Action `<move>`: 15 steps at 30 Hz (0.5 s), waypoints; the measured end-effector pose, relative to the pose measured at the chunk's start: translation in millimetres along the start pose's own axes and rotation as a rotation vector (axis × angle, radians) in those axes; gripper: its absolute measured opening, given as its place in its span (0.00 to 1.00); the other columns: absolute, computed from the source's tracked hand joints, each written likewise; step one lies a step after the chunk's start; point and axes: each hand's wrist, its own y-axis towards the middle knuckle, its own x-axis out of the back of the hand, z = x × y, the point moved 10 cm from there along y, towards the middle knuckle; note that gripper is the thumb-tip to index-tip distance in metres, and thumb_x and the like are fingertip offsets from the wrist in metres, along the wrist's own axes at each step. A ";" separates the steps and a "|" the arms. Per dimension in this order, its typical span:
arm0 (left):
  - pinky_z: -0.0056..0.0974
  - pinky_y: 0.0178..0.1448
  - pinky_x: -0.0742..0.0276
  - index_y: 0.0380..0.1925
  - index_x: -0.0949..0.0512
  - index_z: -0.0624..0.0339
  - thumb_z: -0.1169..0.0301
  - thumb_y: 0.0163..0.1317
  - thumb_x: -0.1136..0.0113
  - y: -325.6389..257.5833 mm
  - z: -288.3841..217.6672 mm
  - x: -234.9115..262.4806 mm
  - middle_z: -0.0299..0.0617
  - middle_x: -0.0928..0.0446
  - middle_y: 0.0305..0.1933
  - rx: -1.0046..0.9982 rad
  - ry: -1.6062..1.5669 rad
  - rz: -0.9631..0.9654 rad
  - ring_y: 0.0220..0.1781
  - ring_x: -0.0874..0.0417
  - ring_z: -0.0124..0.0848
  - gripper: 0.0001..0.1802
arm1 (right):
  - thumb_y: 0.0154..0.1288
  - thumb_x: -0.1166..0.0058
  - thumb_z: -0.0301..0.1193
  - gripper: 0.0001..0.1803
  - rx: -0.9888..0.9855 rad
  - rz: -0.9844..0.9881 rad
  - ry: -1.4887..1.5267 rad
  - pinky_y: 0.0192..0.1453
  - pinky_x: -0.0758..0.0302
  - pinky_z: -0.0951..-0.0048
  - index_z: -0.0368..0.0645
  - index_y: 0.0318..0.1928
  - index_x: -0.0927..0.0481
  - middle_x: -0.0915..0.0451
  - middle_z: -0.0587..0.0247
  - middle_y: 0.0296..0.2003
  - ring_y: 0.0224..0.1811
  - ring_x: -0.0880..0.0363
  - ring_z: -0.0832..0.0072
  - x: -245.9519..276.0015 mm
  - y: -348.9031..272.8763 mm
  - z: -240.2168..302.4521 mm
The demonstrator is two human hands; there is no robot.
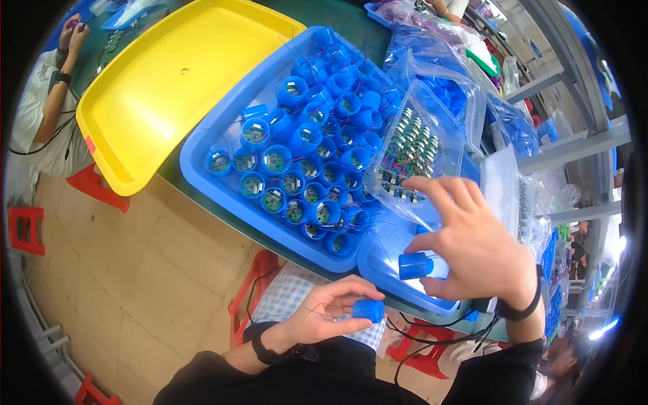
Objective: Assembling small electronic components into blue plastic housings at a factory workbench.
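A small blue plastic cup-shaped housing (368, 311) is pinched in my left hand (324, 312), with thin wires trailing from it toward the wrist. My right hand (469, 239) is raised over the smaller blue tray (385, 270), fingers spread apart. Its fingertips are near the clear plastic tray (442, 111) of small green circuit boards (412, 145); whether they touch it I cannot tell. Below the spread fingers, another blue housing (414, 266) lies on its side in the smaller tray. A large blue tray (209, 182) holds many wired blue housings with boards inside.
An empty-looking yellow tray (182, 67) overlaps the large tray's far left. Clear plastic bags (466, 81) and metal rails (574, 148) stand at right. Red stools (253, 290) and black cables (432, 341) are below. A co-worker's hands (71, 37) show at upper left.
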 end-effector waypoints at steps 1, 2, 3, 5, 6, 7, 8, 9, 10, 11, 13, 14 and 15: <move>0.34 0.59 0.26 0.52 0.27 0.65 0.81 0.56 0.37 0.7 1.4 0.5 0.41 0.31 0.52 0.014 -0.002 -0.003 0.55 0.23 0.32 0.21 | 0.35 0.36 0.35 0.15 -0.037 0.048 -0.132 0.63 0.40 0.56 0.43 0.29 0.14 0.34 0.50 0.59 0.58 0.36 0.53 -8.7 -2.3 -1.6; 0.34 0.59 0.26 0.52 0.27 0.65 0.81 0.56 0.37 1.1 1.6 0.0 0.41 0.31 0.52 0.018 -0.003 0.004 0.55 0.23 0.32 0.21 | 0.35 0.36 0.36 0.15 -0.073 0.097 -0.263 0.64 0.40 0.55 0.45 0.29 0.14 0.37 0.51 0.62 0.59 0.38 0.52 -16.5 -3.9 -4.8; 0.34 0.59 0.26 0.52 0.27 0.65 0.82 0.56 0.38 1.3 2.2 0.0 0.41 0.31 0.52 0.027 -0.004 0.007 0.55 0.23 0.32 0.21 | 0.36 0.35 0.36 0.14 -0.099 0.094 -0.301 0.65 0.41 0.54 0.45 0.28 0.14 0.37 0.51 0.63 0.61 0.40 0.51 -19.6 -4.3 -7.1; 0.34 0.59 0.26 0.52 0.27 0.65 0.82 0.56 0.38 1.5 5.2 1.8 0.41 0.32 0.53 0.036 -0.007 0.008 0.56 0.23 0.32 0.21 | 0.38 0.35 0.36 0.13 -0.093 0.037 -0.288 0.63 0.39 0.55 0.45 0.28 0.14 0.34 0.52 0.60 0.59 0.37 0.53 -14.3 -1.5 -9.0; 0.34 0.59 0.26 0.52 0.27 0.65 0.82 0.56 0.37 1.6 5.6 2.9 0.41 0.32 0.53 0.029 -0.015 0.006 0.56 0.23 0.32 0.22 | 0.39 0.34 0.35 0.13 -0.083 -0.020 -0.276 0.61 0.37 0.56 0.45 0.29 0.15 0.30 0.53 0.57 0.57 0.34 0.55 -7.6 0.9 -9.6; 0.34 0.59 0.26 0.52 0.27 0.65 0.82 0.56 0.37 1.4 4.7 2.5 0.41 0.32 0.53 0.019 -0.018 -0.004 0.56 0.23 0.32 0.22 | 0.39 0.34 0.35 0.13 -0.076 -0.023 -0.271 0.61 0.37 0.56 0.45 0.29 0.15 0.30 0.53 0.57 0.57 0.34 0.55 -2.5 5.3 -10.5; 0.34 0.59 0.26 0.52 0.27 0.65 0.82 0.56 0.37 1.9 4.6 1.4 0.41 0.32 0.53 0.020 -0.018 -0.004 0.56 0.23 0.32 0.22 | 0.42 0.35 0.35 0.13 -0.089 -0.066 -0.144 0.57 0.34 0.58 0.44 0.30 0.16 0.26 0.55 0.50 0.52 0.30 0.58 9.2 12.4 -10.4; 0.34 0.59 0.26 0.52 0.27 0.65 0.82 0.56 0.37 2.5 4.0 0.1 0.41 0.32 0.53 0.017 -0.015 -0.004 0.56 0.23 0.32 0.22 | 0.45 0.35 0.34 0.12 -0.100 -0.109 -0.016 0.53 0.30 0.60 0.43 0.32 0.17 0.22 0.57 0.44 0.47 0.25 0.61 18.9 21.0 -11.8; 0.34 0.60 0.27 0.52 0.27 0.65 0.82 0.56 0.37 2.2 3.4 -0.3 0.41 0.32 0.53 0.014 -0.013 -0.004 0.56 0.24 0.32 0.22 | 0.45 0.35 0.34 0.12 -0.100 -0.110 -0.015 0.53 0.30 0.60 0.43 0.32 0.17 0.22 0.57 0.44 0.47 0.25 0.61 19.5 33.8 -13.7; 0.34 0.60 0.27 0.52 0.27 0.65 0.82 0.56 0.37 1.8 3.9 -1.0 0.41 0.32 0.53 0.015 -0.010 -0.005 0.56 0.24 0.32 0.22 | 0.47 0.36 0.33 0.12 -0.057 -0.282 0.078 0.47 0.28 0.62 0.43 0.33 0.18 0.21 0.59 0.37 0.40 0.23 0.63 33.5 46.4 -14.0; 0.35 0.60 0.27 0.52 0.27 0.65 0.83 0.56 0.38 1.0 3.7 0.3 0.42 0.32 0.52 -0.014 0.002 0.004 0.56 0.24 0.32 0.22 | 0.49 0.36 0.33 0.12 -0.021 -0.455 0.171 0.41 0.26 0.63 0.42 0.35 0.19 0.20 0.61 0.30 0.34 0.22 0.64 41.4 70.7 -20.9; 0.35 0.60 0.27 0.52 0.27 0.65 0.83 0.56 0.38 1.5 4.0 0.4 0.42 0.32 0.52 -0.007 0.003 0.010 0.56 0.24 0.32 0.22 | 0.49 0.38 0.33 0.11 0.029 -0.476 0.153 0.40 0.24 0.62 0.42 0.34 0.18 0.19 0.58 0.31 0.35 0.20 0.61 39.5 82.3 -21.0; 0.35 0.60 0.27 0.52 0.27 0.65 0.84 0.56 0.39 0.3 1.0 0.5 0.42 0.32 0.52 -0.011 0.014 0.012 0.56 0.24 0.32 0.22 | 0.50 0.40 0.33 0.10 0.083 -0.494 0.137 0.39 0.22 0.60 0.42 0.33 0.18 0.18 0.54 0.31 0.36 0.18 0.57 37.5 93.0 -18.0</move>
